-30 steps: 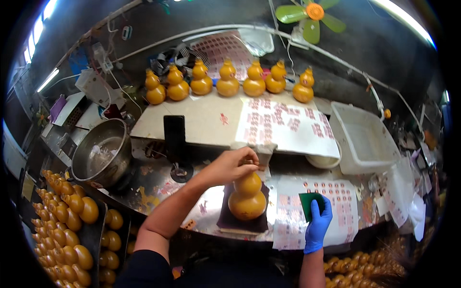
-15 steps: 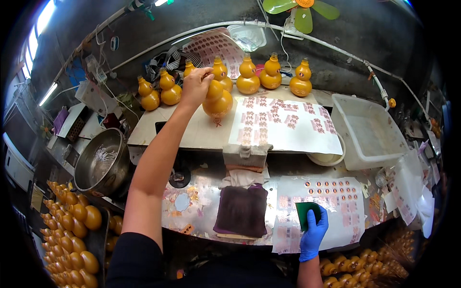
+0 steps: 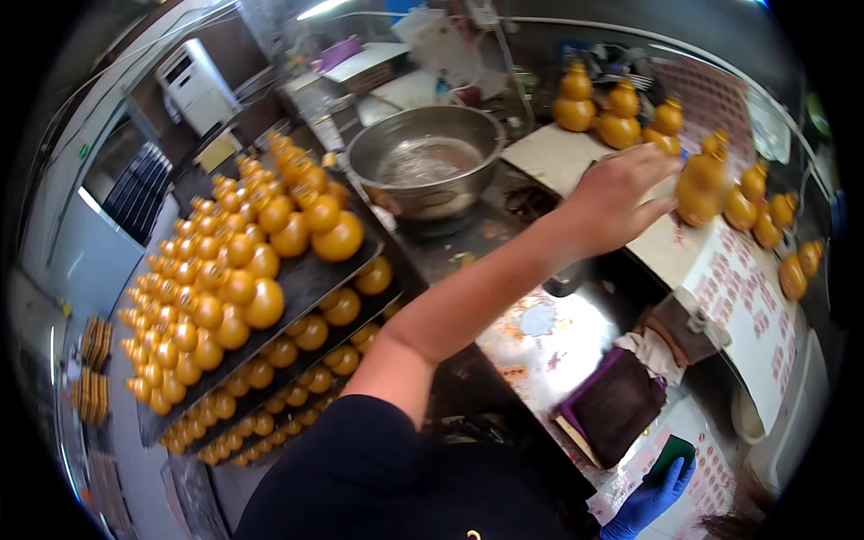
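Observation:
My bare left hand (image 3: 625, 200) is open, its fingers apart and holding nothing. Just beyond its fingertips a yellow gourd-shaped bottle (image 3: 705, 187) stands upright, slightly blurred, near the edge of a white sheet with reddish stickers (image 3: 751, 301). More gourd bottles, such as one at the far end (image 3: 574, 99), stand in a row along the back of the raised board (image 3: 551, 157). Low at the right, my blue-gloved right hand (image 3: 650, 499) grips a flat dark green scraper (image 3: 670, 454) between thumb and fingers, above a sheet of small round stickers (image 3: 711, 481).
To my left, a stacked rack (image 3: 310, 292) carries many yellow gourds (image 3: 238, 288). A metal basin (image 3: 427, 198) sits between the rack and the board. A folded dark cloth (image 3: 616, 409) lies on the bench, with a block (image 3: 688, 328) beside it.
My view has swung left, bringing the rack and basin fully into sight. My left hand has let go of the gourd bottle and drawn away from it. My right hand still holds the scraper.

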`<state>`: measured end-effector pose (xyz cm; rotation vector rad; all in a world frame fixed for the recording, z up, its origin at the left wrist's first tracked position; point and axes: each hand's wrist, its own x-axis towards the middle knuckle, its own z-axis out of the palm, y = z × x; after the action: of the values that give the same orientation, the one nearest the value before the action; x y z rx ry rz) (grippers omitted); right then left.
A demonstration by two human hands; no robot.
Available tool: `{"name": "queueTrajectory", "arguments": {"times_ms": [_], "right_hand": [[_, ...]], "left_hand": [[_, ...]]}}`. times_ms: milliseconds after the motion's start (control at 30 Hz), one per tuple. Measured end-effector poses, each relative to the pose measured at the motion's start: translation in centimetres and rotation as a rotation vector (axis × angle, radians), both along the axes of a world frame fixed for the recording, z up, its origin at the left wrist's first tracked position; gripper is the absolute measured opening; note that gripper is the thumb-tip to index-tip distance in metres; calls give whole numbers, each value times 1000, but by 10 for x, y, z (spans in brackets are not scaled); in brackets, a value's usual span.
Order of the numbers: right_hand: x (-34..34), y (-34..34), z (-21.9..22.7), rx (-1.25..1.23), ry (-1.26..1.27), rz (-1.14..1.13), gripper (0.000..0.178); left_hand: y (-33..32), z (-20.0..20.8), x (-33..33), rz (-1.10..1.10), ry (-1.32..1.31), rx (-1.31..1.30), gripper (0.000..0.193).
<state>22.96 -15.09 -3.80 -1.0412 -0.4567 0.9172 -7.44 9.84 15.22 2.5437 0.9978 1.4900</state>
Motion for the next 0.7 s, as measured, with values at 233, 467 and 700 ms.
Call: {"name": "queueTrajectory", "arguments": {"times_ms": [233, 467, 700], "right_hand": [[-12, 25, -6, -47, -202, 155, 39], [-88, 9, 66, -22, -354, 160, 32], [-52, 9, 9, 93, -136, 240, 31]], "left_hand": [[-141, -9, -289, 1199, 264, 90, 29], [-173, -37, -359, 1282, 51, -164, 24], [-185, -4, -381, 1033, 318, -344, 22]]}}
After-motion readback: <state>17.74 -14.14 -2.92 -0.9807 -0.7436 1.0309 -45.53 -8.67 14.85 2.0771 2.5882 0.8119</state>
